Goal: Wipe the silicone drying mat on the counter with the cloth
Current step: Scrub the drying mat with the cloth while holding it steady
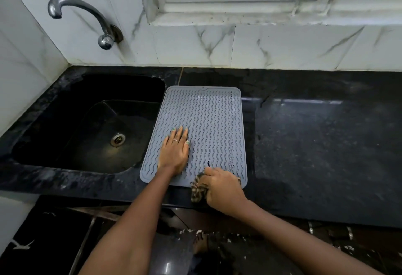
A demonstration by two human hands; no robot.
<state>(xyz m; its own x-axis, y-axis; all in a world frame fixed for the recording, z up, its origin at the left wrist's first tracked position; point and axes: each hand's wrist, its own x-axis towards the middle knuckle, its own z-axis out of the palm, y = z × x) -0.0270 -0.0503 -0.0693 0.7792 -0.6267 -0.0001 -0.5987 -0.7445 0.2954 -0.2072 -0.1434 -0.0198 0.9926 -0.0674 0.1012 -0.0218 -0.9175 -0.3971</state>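
Note:
A grey silicone drying mat (208, 122) with wavy ridges lies flat on the black counter (315, 144), just right of the sink. My left hand (175, 152) rests palm down on the mat's near left part, fingers spread and holding nothing. My right hand (223, 188) is closed around a bunched striped cloth (198, 190) at the mat's near edge, right of centre. Most of the cloth is hidden inside the fist; a dark and tan tuft sticks out to the left over the counter's front edge.
A black sink (87, 122) with a metal drain sits left of the mat, its rim touching the mat's left side. A curved metal tap (87, 16) comes out of the marble-tiled wall above it. A window sill (261, 18) runs along the back.

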